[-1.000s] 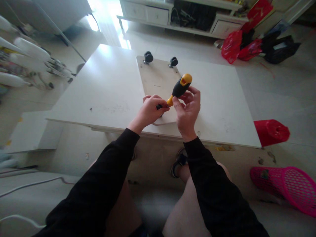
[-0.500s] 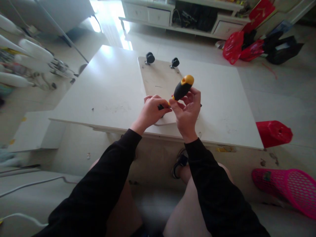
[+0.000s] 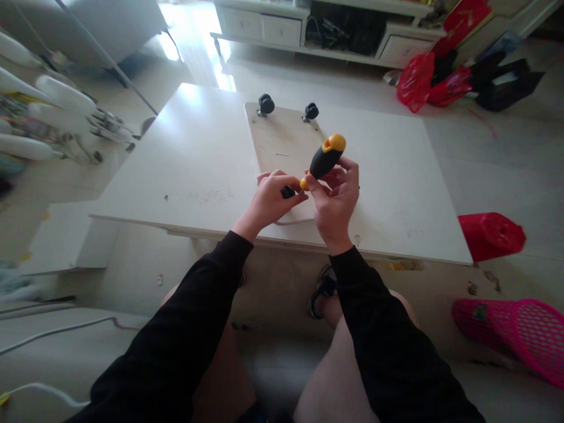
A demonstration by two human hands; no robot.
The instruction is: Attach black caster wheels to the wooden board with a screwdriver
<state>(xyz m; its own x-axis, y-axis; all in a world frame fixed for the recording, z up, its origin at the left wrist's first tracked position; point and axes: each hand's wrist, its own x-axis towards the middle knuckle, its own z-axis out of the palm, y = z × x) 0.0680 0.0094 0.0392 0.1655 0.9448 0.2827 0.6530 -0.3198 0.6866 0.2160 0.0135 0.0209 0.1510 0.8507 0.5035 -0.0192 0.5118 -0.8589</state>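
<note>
Through the head camera, my only feed, I see the screwdriver (image 3: 326, 163) held much as it was half a second ago, tilted with its handle end up and to the right. What differs is at its neck: more of the yellow collar shows now between the fingers, and a bit of thin metal below it has come into sight. My right hand (image 3: 337, 202) has its thumb and fingers closed on that collar, the hand cupped under the black handle. My left hand (image 3: 277, 197) is narrowed, thumb and forefinger pinched around a black piece (image 3: 288, 192), close against the screwdriver's lower end. Both hands are over the near end of the pale board (image 3: 282, 138), which lies mid-table, stretching from close to the near edge to close to the far edge. Two black casters (image 3: 266, 104) stand at the board's far corners, unmoved. A small dark bit (image 3: 165, 197) sits on the table (image 3: 379, 158) toward its near left corner. For writing, I can make out only a pale patch on the black bag (image 3: 502, 85) beyond the far right corner, too blurred to read.
</note>
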